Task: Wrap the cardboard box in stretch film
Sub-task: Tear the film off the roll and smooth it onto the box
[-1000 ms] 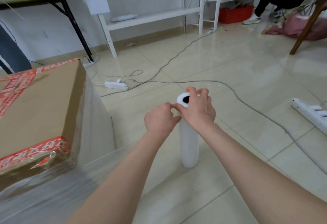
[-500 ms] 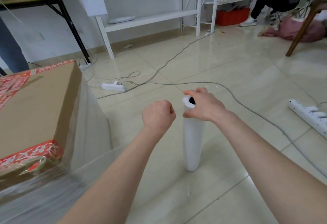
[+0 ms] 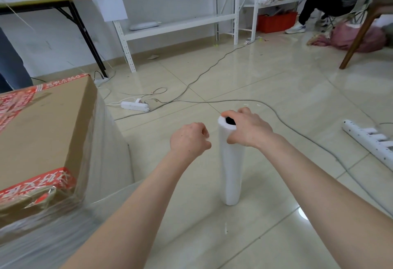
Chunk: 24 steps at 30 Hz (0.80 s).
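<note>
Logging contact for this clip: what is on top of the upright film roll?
The right hand grips the top rim of the film roll. Part of the dark core hole shows; the hand covers the rest, and the core's inside cannot be seen.

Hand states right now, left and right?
Left hand: closed fist beside the roll, nothing visibly held.
Right hand: holding the top of the stretch film roll.

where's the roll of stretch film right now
In the head view, the white roll of stretch film stands upright on the beige tiled floor, right of centre; the right hand grips its top, the left hand is just left of it.
</note>
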Motion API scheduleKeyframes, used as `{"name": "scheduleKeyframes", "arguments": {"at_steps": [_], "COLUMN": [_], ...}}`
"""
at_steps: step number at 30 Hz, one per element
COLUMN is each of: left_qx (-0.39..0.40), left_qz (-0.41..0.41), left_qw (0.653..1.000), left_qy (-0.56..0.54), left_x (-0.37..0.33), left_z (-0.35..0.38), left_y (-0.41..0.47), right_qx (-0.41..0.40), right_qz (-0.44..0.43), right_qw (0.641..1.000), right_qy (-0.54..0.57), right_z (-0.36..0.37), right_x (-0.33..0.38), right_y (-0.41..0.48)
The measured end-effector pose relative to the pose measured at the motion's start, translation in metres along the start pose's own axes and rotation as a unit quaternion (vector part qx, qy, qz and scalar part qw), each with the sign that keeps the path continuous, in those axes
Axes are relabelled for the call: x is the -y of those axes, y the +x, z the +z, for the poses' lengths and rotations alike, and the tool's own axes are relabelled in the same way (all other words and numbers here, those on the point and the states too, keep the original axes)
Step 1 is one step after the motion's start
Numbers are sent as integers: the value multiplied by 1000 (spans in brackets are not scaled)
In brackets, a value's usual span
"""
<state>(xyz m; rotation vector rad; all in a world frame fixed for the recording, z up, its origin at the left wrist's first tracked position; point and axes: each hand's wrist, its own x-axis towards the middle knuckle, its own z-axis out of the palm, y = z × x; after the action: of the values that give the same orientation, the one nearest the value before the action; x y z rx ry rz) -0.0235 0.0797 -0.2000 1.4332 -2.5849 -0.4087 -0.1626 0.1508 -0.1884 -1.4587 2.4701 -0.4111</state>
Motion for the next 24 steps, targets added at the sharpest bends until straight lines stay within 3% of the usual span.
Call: {"name": "scheduleKeyframes", "arguments": {"at_steps": [3,6,13,17,22,24], "left_qx": [10,-38,-32,-34,5,19], "left_qz": [14,29,27,40,61,69], "left_qw": [1000,999,999,998,996,995], "left_qy": [-2,21,-10,-42,-72,-73], "left_x": [-3,-6,0,7,12,12], "left_z": [3,7,8,7,2,1], "left_y": [0,1,-4,-3,-2,-3], "right_qx": [-52,-143,-162,-195,-54,-43], "right_qz": [-45,-111,-202,-173,-129,-108], "right_qw": [998,983,961,964,989,993], "right_qy": [-10,-9,-96,-57,-37,-9], "right_z": [-4,-3,21,25,36,40], "right_x": [6,17,21,21,21,16], "right_y": [-9,-15,-20,-26,-31,-29]}}
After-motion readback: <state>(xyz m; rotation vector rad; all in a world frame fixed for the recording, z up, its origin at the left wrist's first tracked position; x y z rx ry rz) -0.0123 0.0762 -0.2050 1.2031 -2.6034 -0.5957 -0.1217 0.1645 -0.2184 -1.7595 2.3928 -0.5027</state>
